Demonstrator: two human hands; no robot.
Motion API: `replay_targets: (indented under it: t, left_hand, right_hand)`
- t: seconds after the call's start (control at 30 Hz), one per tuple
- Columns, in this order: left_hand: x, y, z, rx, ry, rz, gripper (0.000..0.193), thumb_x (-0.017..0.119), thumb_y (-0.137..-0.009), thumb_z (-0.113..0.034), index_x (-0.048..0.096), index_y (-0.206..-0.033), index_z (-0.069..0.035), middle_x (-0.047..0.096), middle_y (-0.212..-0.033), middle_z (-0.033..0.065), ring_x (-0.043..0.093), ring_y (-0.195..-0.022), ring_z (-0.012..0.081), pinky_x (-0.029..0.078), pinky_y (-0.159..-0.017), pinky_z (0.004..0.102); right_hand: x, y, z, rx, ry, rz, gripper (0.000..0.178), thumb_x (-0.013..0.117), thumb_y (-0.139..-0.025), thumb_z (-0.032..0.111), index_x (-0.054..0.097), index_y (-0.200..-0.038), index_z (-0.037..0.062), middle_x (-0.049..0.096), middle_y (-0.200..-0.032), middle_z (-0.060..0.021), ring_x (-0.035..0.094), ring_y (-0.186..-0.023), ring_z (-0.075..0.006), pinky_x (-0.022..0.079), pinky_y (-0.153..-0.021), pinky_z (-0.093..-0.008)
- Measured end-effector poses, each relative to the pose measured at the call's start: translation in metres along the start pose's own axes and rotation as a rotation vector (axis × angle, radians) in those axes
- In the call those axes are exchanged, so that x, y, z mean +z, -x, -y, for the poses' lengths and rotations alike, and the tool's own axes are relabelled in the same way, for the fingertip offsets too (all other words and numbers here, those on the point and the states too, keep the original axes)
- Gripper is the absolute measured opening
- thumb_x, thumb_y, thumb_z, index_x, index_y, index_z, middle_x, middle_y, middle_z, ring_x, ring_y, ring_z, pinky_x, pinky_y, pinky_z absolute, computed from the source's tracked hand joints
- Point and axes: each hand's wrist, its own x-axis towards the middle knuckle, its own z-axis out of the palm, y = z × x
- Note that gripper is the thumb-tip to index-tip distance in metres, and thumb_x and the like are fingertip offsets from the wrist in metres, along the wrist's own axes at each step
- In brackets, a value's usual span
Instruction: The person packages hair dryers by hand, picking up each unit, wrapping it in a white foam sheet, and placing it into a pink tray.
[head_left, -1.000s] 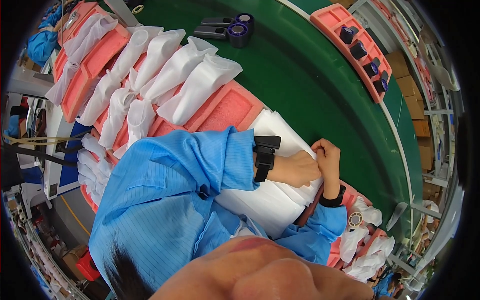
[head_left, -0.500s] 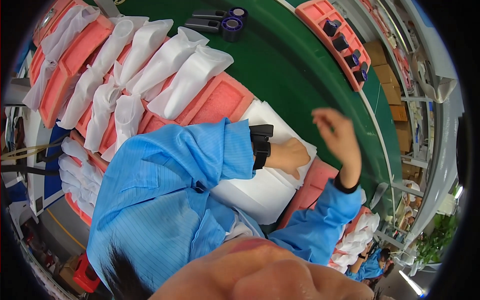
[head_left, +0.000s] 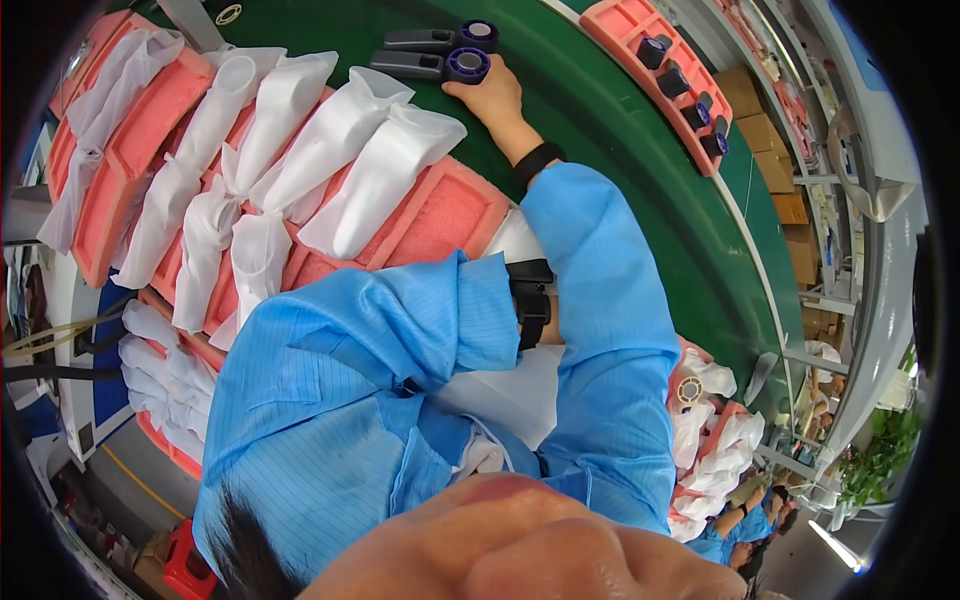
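My right hand (head_left: 492, 97) reaches to the far side of the green table, its thumb and fingers closed around the round, purple-rimmed head of a dark grey handled device (head_left: 410, 64). A second matching device (head_left: 420, 40) lies just beyond it. My left forearm wears a black wrist strap (head_left: 533, 318) and rests over a stack of white foam sheets (head_left: 505, 395). The right sleeve covers my left hand, so its fingers are hidden. Left of the sheets, a pink foam tray (head_left: 450, 215) bears several white-wrapped pieces (head_left: 385, 175).
Another pink tray (head_left: 625, 35) with several dark, purple-rimmed pieces stands at the far right. White-wrapped pieces (head_left: 735, 450) and a ring-shaped part (head_left: 690, 390) lie to my near right. Cardboard boxes (head_left: 765, 150) sit on shelving beyond the table; another person (head_left: 740, 525) is at lower right.
My right hand has swung from above the table near the sheets out to the far devices and taken hold of the nearer one. The right arm now covers my left hand.
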Motion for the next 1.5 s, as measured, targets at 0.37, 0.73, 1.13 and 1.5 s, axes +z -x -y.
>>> replay_targets:
  t: [0.37, 0.73, 1.13, 1.5]
  left_hand:
    - [0.000, -0.001, -0.017, 0.020, 0.163, -0.101, 0.008, 0.063, -0.077, -0.017, 0.068, -0.082, -0.012, 0.066, -0.078, 0.0104, 0.065, -0.078, 0.0316, 0.048, -0.062, 0.0420]
    - [-0.051, 0.010, -0.006, 0.038, 0.548, -0.109, 0.016, 0.068, -0.079, -0.020, 0.063, -0.080, -0.005, 0.064, -0.074, 0.0099, 0.060, -0.067, 0.0264, 0.046, -0.057, 0.0373]
    - [-0.084, 0.017, -0.001, -0.124, 0.716, -0.265, 0.018, 0.070, -0.080, -0.019, 0.064, -0.081, -0.002, 0.061, -0.069, 0.0054, 0.049, -0.053, 0.0131, 0.039, -0.050, 0.0267]
    - [-0.100, 0.022, 0.005, -0.236, 0.703, -0.551, 0.015, 0.068, -0.083, -0.018, 0.066, -0.082, -0.003, 0.062, -0.069, 0.0018, 0.047, -0.053, 0.0061, 0.035, -0.047, 0.0229]
  right_hand:
    - [-0.184, 0.126, 0.023, -0.250, -0.002, -0.158, 0.055, 0.077, -0.058, 0.006, 0.050, -0.106, 0.0012, 0.061, -0.100, -0.0134, 0.060, -0.093, -0.0187, 0.049, -0.083, -0.0299]
    - [-0.264, 0.250, -0.038, -0.216, -0.282, -0.478, 0.056, 0.065, -0.052, -0.007, 0.049, -0.104, 0.0029, 0.059, -0.101, -0.0142, 0.059, -0.093, -0.0188, 0.048, -0.084, -0.0301]
    - [-0.287, 0.268, -0.040, -0.248, -0.510, -0.593, 0.061, 0.060, -0.046, -0.004, 0.049, -0.106, 0.0013, 0.058, -0.100, -0.0160, 0.059, -0.092, -0.0236, 0.047, -0.085, -0.0335]
    - [-0.287, 0.268, -0.040, -0.316, -0.460, -0.459, 0.060, 0.062, -0.048, -0.002, 0.049, -0.107, 0.0006, 0.057, -0.100, -0.0167, 0.058, -0.092, -0.0247, 0.046, -0.084, -0.0335]
